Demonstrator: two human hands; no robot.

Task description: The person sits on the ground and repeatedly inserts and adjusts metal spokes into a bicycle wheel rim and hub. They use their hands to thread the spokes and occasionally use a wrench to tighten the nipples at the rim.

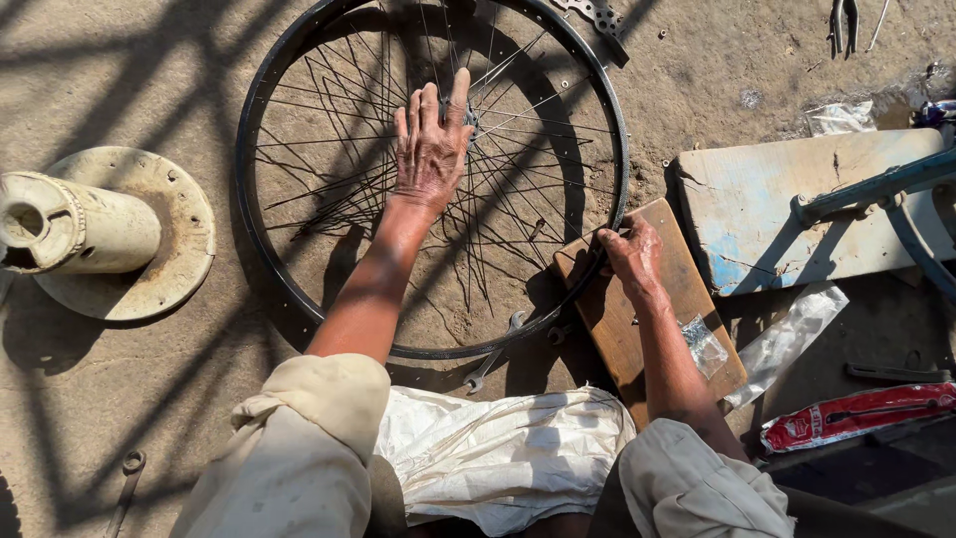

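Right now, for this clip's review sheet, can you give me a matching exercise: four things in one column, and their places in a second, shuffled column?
Things:
1. left hand
2. right hand
3. spanner
4. red packet

Places:
A. on the ground just below the wheel's rim
B. on the spokes near the hub
C. far right, beside the wooden board
D. at the rim of the wheel, over the wooden board

Pairs: 1-B, 2-D, 3-A, 4-C
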